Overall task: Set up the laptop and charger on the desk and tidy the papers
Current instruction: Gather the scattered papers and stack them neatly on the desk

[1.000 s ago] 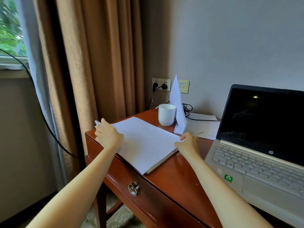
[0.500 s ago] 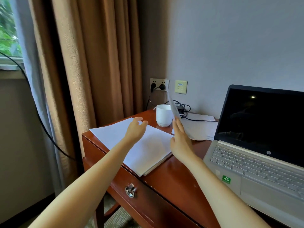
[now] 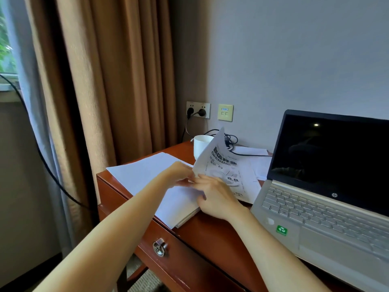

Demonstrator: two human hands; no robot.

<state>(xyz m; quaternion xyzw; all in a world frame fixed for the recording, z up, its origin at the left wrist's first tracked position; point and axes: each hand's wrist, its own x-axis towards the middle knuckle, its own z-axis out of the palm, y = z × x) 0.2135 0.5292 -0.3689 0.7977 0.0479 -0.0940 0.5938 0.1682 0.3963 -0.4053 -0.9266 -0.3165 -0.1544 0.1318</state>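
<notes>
A printed sheet with black lettering stands tilted over the desk, held at its lower left edge. My right hand pinches that edge, and my left hand meets it there, fingers on the same edge. Under both hands a stack of white papers lies flat on the desk's left corner. An open silver laptop with a dark screen sits at the right. The black charger cable runs from the laptop's side to a coil by the wall socket.
A white mug stands behind the held sheet. More loose sheets lie beside the laptop. The red-brown desk has a drawer with a ring pull. Brown curtains hang at the left, and a black cable crosses them.
The sheet was edge-on in my right hand; now it is turned with its printed face showing. My left hand has moved right from above the stack to the sheet's lower edge.
</notes>
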